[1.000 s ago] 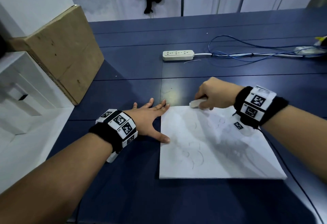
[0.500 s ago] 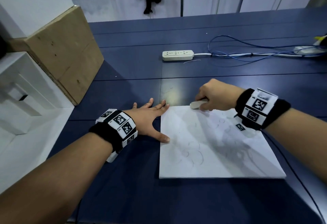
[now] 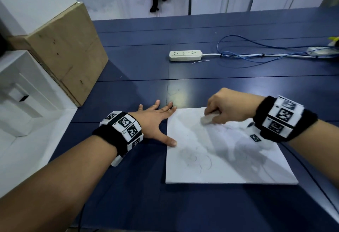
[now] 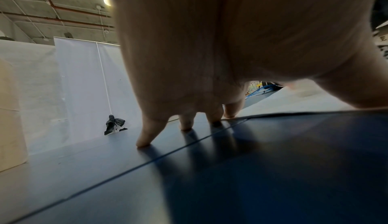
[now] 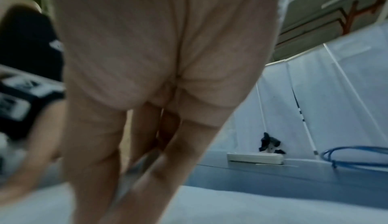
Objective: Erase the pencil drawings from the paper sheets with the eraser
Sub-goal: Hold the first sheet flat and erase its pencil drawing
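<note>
A white paper sheet [image 3: 225,156] with faint pencil curves lies on the dark blue table [image 3: 128,195]. My right hand [image 3: 225,107] pinches a pale eraser [image 3: 208,119] and presses it on the sheet near its far edge. My left hand [image 3: 156,121] lies flat with spread fingers beside the sheet's left edge; its thumb and index fingertip touch that edge. In the left wrist view the fingertips [image 4: 144,142] press on the table. The right wrist view is blurred; the right hand's fingers [image 5: 100,161] point down at the paper [image 5: 252,211], and the eraser is hard to make out.
A white power strip [image 3: 185,55] with blue and white cables [image 3: 256,54] lies farther back on the table. A brown cardboard box [image 3: 69,52] stands at the left, next to white foam packing [image 3: 22,94]. White curtains close off the back.
My right hand has slid the eraser from the sheet's far edge a little nearer onto the paper. The left hand and the sheet have stayed put.
</note>
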Tool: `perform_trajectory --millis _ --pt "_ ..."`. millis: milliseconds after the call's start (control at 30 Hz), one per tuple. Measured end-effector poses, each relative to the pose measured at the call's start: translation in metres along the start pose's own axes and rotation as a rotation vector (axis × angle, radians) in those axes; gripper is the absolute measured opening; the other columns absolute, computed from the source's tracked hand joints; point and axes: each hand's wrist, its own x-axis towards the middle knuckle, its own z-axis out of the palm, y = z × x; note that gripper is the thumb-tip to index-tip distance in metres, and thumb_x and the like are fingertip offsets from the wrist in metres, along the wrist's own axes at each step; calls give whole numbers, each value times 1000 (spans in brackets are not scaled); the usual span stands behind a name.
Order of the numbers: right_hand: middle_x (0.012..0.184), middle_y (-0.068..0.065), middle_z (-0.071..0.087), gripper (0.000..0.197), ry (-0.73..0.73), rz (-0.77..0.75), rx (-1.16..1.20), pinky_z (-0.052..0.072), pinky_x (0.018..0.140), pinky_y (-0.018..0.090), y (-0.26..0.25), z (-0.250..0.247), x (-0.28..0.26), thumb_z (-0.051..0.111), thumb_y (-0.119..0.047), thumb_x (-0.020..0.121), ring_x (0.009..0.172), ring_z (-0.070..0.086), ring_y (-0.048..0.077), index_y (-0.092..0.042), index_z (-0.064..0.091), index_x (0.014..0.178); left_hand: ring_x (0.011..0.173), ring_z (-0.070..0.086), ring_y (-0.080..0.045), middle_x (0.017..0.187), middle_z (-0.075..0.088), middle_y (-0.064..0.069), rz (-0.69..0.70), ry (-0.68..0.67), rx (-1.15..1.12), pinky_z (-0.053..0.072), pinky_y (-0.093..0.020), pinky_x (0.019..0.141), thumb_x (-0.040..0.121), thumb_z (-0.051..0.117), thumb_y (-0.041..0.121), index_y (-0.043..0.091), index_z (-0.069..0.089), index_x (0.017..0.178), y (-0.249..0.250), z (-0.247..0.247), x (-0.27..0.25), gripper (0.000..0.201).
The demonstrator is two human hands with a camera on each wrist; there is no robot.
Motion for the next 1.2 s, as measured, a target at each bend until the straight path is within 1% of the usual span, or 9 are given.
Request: perform_trajectory --millis 100,333,500,700,767,867,967,1067,1200 --pt "76 -7 69 34 -162 -44 123 55 69 26 -15 1 -15 56 -57 69 60 69 5 -31 74 84 145 -28 -17 156 -26 24 -1 -2 -2 -6 -70 112 60 55 90 40 -17 152 0 0 -1 127" --pt "74 -3 69 19 88 37 -17 57 70 33 11 -1 4 63 -38 84 58 65 2 -23 75 86 145 -27 -17 156 -26 24 -5 1 6 -6 -70 112 60 55 90 40 -17 152 1 -1 -1 127" --pt "80 -9 68 24 -194 -61 128 57 70 31 -18 4 -17 64 -51 77 59 69 5 -31 74 86 145 -27 -17 155 -26 24 -3 -1 5 -5 -71 111 61 55 89 41 -17 151 1 0 0 126" --pt "69 -3 69 10 63 92 -20 59 72 36 12 -11 17 66 -26 83 57 68 5 -28 70 74 145 -27 -17 155 -27 24 -3 -6 8 -5 -71 111 61 55 90 40 -18 151 1 -1 -1 126" --pt "69 -4 68 7 87 103 -38 58 72 36 14 -7 15 64 -28 79 61 67 8 -28 70 76 145 -28 -17 156 -26 24 0 -2 6 -5 -71 111 61 55 90 40 -17 151 1 -1 -1 126" --pt "76 -7 69 19 -86 15 58 57 71 31 -4 -2 -9 63 -39 74 63 68 8 -29 74 87 145 -28 -17 155 -26 25 -1 -2 3 -6 -71 111 60 55 90 40 -17 152 0 -1 0 126" --pt "78 -8 71 9 -230 -13 124 58 69 31 -16 -1 -19 71 -37 77 59 69 6 -34 74 86 145 -28 -17 155 -27 25 -3 -10 3 -6 -71 111 61 55 90 40 -17 152 1 -1 0 126" --pt "72 -6 73 8 -58 49 46 57 69 25 -3 -8 2 72 -28 82 56 68 1 -28 76 88 145 -28 -17 155 -27 25 -4 -4 1 -6 -71 111 61 56 89 41 -17 152 1 -2 -1 126" --pt "72 -3 70 15 105 111 -83 50 66 26 11 -5 12 67 -29 82 66 65 11 -22 76 91 145 -27 -17 155 -27 25 -5 -6 4 -5 -70 112 62 56 89 41 -17 151 2 -2 -2 125"
